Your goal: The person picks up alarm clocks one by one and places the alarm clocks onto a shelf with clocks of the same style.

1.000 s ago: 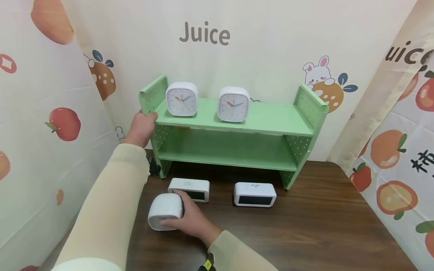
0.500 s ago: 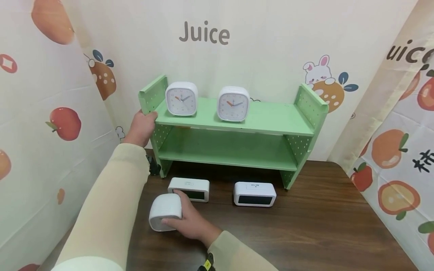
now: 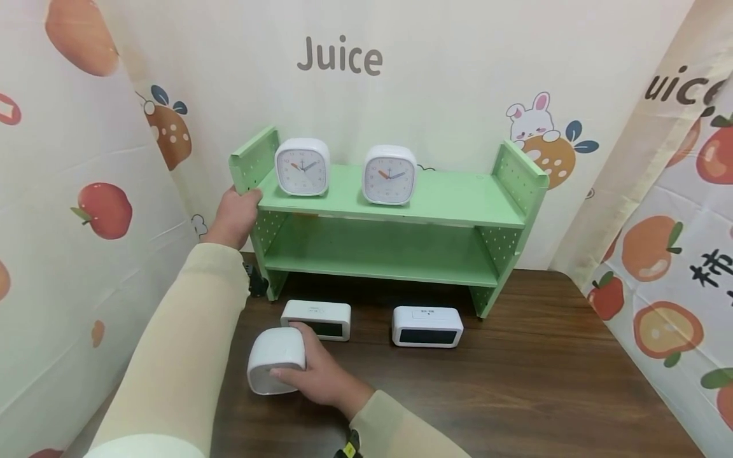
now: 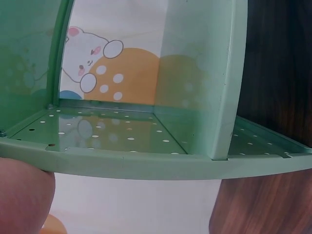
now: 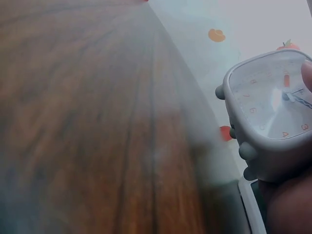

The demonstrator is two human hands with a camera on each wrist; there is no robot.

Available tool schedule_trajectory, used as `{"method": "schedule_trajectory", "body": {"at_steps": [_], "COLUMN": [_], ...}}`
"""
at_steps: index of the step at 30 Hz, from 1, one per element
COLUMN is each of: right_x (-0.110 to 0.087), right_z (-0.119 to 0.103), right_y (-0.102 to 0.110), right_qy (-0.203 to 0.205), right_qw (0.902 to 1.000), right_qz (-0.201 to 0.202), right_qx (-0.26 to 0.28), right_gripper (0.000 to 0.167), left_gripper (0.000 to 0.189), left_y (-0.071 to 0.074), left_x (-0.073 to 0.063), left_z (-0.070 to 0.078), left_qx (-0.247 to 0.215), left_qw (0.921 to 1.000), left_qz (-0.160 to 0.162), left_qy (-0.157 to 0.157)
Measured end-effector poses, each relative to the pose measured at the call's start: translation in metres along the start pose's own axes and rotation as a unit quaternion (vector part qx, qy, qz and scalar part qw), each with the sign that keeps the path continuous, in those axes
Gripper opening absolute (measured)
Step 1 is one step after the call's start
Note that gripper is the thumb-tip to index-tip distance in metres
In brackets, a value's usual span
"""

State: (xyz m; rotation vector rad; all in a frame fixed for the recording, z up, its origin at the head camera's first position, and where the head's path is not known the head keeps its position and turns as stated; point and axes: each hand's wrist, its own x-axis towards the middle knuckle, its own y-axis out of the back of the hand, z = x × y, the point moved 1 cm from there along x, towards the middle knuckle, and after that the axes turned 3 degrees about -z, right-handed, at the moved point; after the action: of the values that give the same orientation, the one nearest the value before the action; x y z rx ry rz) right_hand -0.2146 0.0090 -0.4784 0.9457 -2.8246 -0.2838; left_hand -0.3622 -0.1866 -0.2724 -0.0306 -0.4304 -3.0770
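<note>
In the head view, my left hand point(image 3: 233, 215) grips the left side panel of a green two-tier shelf point(image 3: 378, 245), thumb at the front edge. The left wrist view shows the shelf's perforated panel point(image 4: 107, 131) close up. My right hand point(image 3: 323, 374) holds a white alarm clock point(image 3: 276, 348) at the table's left front, thumb on its face. In the right wrist view the clock point(image 5: 265, 114) appears tilted, its small feet showing and its dial partly covered by the thumb. Two matching alarm clocks, a left one point(image 3: 302, 166) and a middle one point(image 3: 389, 175), stand on the top shelf.
Two white digital clocks, a left one point(image 3: 317, 312) partly behind my right hand and a right one point(image 3: 427, 327), sit on the brown wooden table point(image 3: 515, 381) before the shelf. Fruit-print curtains point(image 3: 446, 76) surround the table. A black object point(image 3: 256, 281) lies by the shelf's left foot.
The alarm clock in my right hand has tilted and dropped slightly. My left hand keeps its hold on the shelf. The head view has shifted a little.
</note>
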Motion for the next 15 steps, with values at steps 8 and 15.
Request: {"method": "schedule_trajectory", "body": {"at_steps": [8,15], "right_x": [-0.009,-0.019], "right_z": [-0.009,-0.017], "right_y": [0.006,0.017], "right_qy": [0.007,0.005], "right_qw": [1.0000,0.9999], "right_qz": [-0.002,-0.011], "right_qx": [0.001,-0.010], "right_gripper": [0.087,0.086], "left_gripper": [0.061,0.061], "left_y": [0.000,0.000], "left_x": [0.000,0.003], "left_z": [-0.001,-0.001], "left_qx": [0.002,-0.004], "left_qw": [1.0000,1.0000], "left_qz": [0.000,-0.004], "left_qy": [0.006,0.006]}}
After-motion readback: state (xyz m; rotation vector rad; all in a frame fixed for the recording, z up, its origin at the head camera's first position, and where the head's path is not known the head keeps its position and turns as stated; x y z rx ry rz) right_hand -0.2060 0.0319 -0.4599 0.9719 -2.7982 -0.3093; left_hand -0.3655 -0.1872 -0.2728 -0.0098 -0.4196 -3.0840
